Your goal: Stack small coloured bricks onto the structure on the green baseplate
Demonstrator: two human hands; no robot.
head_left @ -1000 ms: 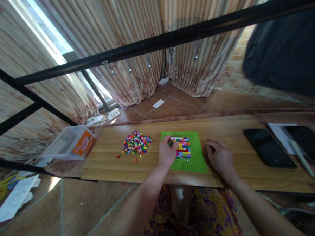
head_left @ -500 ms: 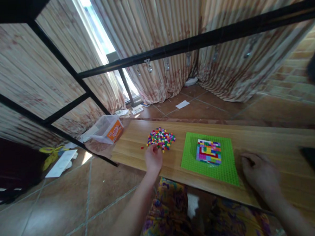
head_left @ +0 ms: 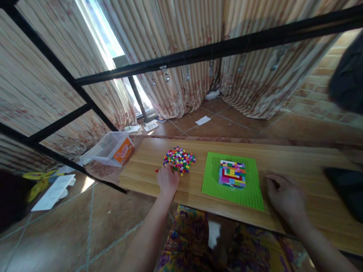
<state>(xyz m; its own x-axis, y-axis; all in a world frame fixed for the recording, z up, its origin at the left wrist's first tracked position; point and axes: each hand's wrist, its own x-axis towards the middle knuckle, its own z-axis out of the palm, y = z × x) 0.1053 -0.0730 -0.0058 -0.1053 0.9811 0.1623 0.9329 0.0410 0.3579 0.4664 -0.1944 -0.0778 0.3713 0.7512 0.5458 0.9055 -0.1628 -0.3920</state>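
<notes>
Small multicoloured toy bricks (head_left: 182, 157) lie in a loose heap on the wooden table. My left hand (head_left: 168, 179) is at the heap's near left edge, its fingers bent down and drawn together. Its fingertips are partly hidden, so whatever they pinch cannot be made out. A loose red brick (head_left: 157, 170) lies right beside those fingers. On a green baseplate (head_left: 211, 179) stands a square block built of coloured bricks (head_left: 231, 174), with a red and yellow pattern on top. Resting on the table to the right of the baseplate, my right hand (head_left: 284, 196) is curled closed, with nothing visible in it.
A clear plastic box (head_left: 106, 150) with an orange label stands beyond the table's left end. At the right lies a dark flat device (head_left: 353, 194). A black metal bar (head_left: 195, 56) crosses in front of the curtains. White paper (head_left: 203, 120) is on the tiled floor.
My left hand has shifted a little left along the heap towards the loose red brick. My right hand stays beside the baseplate. The whole view has turned slightly right.
</notes>
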